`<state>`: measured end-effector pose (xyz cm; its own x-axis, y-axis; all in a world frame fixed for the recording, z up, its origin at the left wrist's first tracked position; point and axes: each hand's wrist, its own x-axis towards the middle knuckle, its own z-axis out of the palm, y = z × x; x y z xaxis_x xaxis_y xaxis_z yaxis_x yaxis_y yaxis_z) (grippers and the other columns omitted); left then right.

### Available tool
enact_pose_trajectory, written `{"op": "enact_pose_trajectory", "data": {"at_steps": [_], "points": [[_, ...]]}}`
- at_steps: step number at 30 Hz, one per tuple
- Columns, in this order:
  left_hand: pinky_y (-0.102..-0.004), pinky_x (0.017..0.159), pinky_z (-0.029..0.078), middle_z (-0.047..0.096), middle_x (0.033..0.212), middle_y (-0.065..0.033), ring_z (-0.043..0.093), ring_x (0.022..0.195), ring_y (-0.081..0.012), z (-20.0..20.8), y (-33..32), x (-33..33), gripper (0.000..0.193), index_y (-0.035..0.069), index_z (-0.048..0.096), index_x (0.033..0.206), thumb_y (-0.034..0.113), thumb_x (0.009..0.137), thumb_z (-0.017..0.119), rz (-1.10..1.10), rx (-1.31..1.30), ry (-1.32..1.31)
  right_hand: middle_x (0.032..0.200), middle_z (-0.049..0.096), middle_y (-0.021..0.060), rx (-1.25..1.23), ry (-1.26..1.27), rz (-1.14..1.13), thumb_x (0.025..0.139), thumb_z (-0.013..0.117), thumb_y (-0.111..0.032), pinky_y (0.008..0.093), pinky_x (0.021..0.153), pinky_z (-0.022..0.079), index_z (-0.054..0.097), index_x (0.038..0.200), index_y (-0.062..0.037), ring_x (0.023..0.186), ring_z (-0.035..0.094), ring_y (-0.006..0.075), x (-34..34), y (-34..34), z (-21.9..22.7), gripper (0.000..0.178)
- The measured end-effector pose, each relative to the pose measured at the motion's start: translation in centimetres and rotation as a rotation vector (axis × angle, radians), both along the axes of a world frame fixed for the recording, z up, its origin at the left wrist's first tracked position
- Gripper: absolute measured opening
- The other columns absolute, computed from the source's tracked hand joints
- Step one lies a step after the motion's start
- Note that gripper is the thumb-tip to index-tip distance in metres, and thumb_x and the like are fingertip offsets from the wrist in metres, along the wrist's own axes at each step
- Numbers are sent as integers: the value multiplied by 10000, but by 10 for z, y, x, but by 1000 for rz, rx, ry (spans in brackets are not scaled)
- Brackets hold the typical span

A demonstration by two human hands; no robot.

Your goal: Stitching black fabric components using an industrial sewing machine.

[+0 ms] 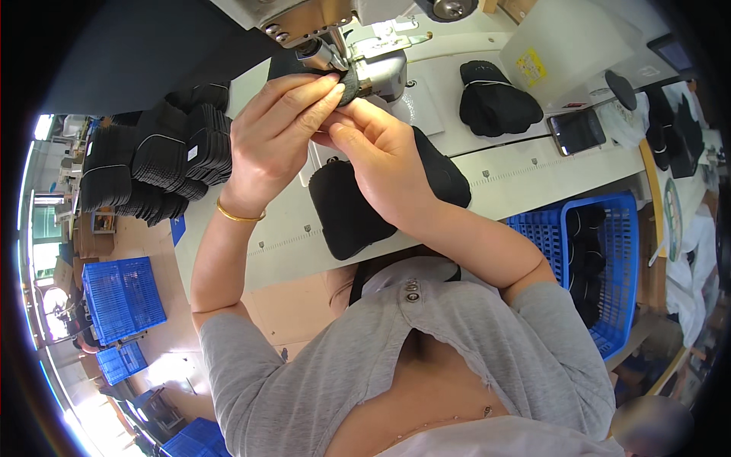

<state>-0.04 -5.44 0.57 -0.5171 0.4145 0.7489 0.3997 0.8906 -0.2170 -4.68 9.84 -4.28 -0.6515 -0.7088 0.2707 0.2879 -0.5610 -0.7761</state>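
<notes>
A sewing machine [304, 17] stands at the far edge of the table, its presser foot and needle area lit. Beneath the foot, a dark knitted fabric piece [349, 88] wraps around the machine's rounded metal arm [384, 76]. My left hand [278, 126], a gold bangle at its wrist, presses its fingertips on the fabric's near left edge. Thumb and index finger of my right hand [381, 156] pinch the fabric's lower edge, close beside the left fingertips. Black fabric pieces [343, 217] lie on the table below my hands, partly hidden by my right hand.
A tied black bundle [499, 103] and a phone [576, 132] lie on the table's right. Several tied black stacks [160, 148] are at the left. A blue basket [624, 266] holding black bundles stands at the right; blue crates [122, 297] stand on the left floor.
</notes>
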Motion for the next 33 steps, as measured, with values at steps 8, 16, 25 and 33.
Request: {"op": "enact_pose_trajectory", "data": {"at_steps": [8,16,25,33], "points": [[-332,712,592,717,1016,-84,698,925,-250,-4,3,-6,400,-12,748,1018,12,621,708,65,-39,69,1203,641,83,-23,5,-46,1019,488,-9,326,1066,490,546,1316,83,1133,615,133,-2,-6,0,317],[-322,740,569,685,979,-79,661,924,-221,0,25,-3,385,-26,723,1031,51,657,676,268,-151,53,1019,686,67,67,29,-150,974,461,19,242,815,502,594,1221,78,925,588,68,-2,-2,3,286],[-318,657,539,600,842,-57,598,792,-207,6,37,-5,232,10,670,885,57,659,683,341,-144,16,774,585,21,132,157,-199,984,487,-36,252,608,416,624,1213,32,703,475,49,-4,-4,-2,275],[-337,617,532,581,810,-56,610,773,-219,15,44,-5,125,34,621,806,34,699,685,391,-62,-56,824,647,43,132,133,-174,1016,518,-105,254,650,457,623,1219,42,732,517,52,-3,-4,-8,272]]}}
